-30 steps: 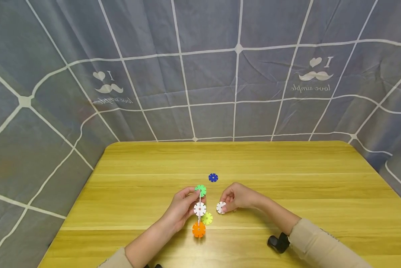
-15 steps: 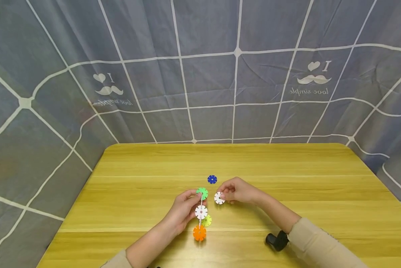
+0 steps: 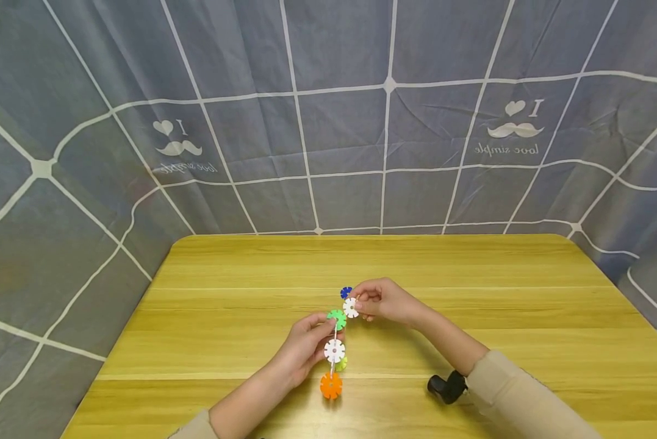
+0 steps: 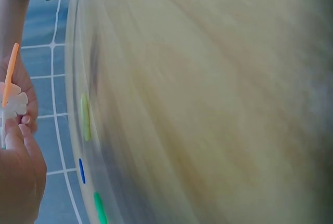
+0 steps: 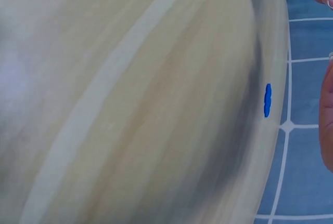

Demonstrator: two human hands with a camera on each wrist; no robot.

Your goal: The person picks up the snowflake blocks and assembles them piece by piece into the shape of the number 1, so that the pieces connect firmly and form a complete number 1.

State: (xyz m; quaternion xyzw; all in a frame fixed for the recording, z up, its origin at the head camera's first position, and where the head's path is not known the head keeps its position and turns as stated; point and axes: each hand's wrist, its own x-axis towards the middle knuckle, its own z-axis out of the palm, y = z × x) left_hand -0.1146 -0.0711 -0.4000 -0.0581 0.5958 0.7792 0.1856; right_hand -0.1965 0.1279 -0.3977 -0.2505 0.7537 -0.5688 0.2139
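My left hand (image 3: 308, 344) pinches a chain of slotted plastic discs at its green disc (image 3: 336, 319). Below the green come a white disc (image 3: 334, 350) and an orange disc (image 3: 330, 386), with thin white edge-on pieces linking them. My right hand (image 3: 388, 302) pinches a loose white disc (image 3: 351, 308) between thumb and fingers. Its rim meets or overlaps the green disc's upper right edge; whether they are joined I cannot tell. In the left wrist view the orange disc (image 4: 10, 73) shows edge-on above the fingers. The right wrist view catches only parts of hands.
On the wooden table (image 3: 224, 268) lie a blue disc (image 3: 346, 292), partly behind my right hand, and a yellow disc (image 3: 341, 364), partly behind the chain. Another green disc (image 4: 100, 208) appears edge-on in the left wrist view. A grey curtain (image 3: 344, 140) hangs behind.
My right hand has raised the loose white disc up and left, from beside the chain to the green disc's edge. My left hand and the chain have shifted slightly right and down.
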